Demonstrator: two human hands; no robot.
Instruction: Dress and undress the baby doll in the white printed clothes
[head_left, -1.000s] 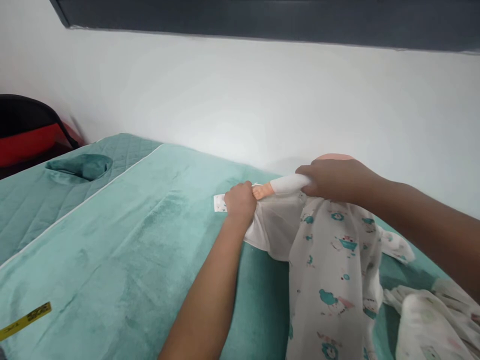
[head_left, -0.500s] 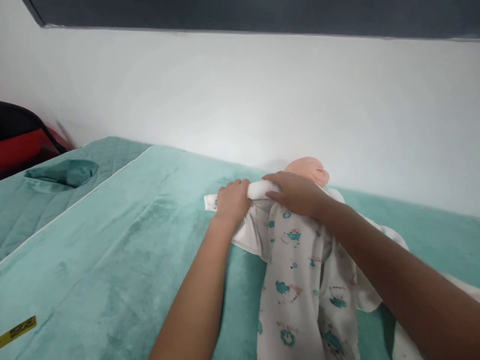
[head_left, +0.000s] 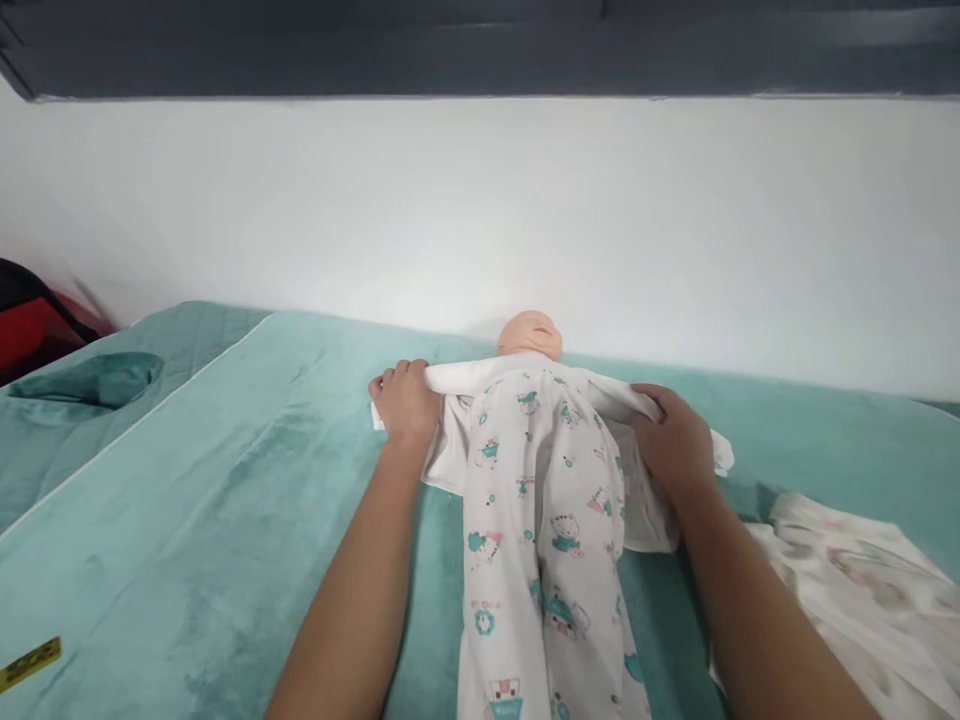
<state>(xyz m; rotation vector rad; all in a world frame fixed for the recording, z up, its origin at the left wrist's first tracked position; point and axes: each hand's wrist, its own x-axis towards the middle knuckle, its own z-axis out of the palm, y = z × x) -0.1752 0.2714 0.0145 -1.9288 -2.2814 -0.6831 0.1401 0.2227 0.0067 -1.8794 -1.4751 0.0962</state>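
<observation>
A baby doll (head_left: 530, 333) lies on its back on a teal blanket (head_left: 225, 500), head toward the wall. A white printed sleepsuit (head_left: 540, 500) with teal animal pictures lies over its body. My left hand (head_left: 405, 400) is closed round the end of the doll's left-side sleeve. On the other side, my right hand (head_left: 675, 440) presses on the other sleeve with its fingers curled over the cloth.
A second white printed cloth (head_left: 862, 590) lies crumpled at the right. A quilted teal mat with a folded corner (head_left: 90, 380) sits at the left, and past it a red and black object (head_left: 30, 320). A yellow strip (head_left: 30, 662) lies at the lower left. A white wall (head_left: 480, 220) rises behind.
My right hand has left the sleeve near my left hand and crossed over to the doll's other sleeve. The sleepsuit now lies flatter over the doll. The view has shifted to centre the doll.
</observation>
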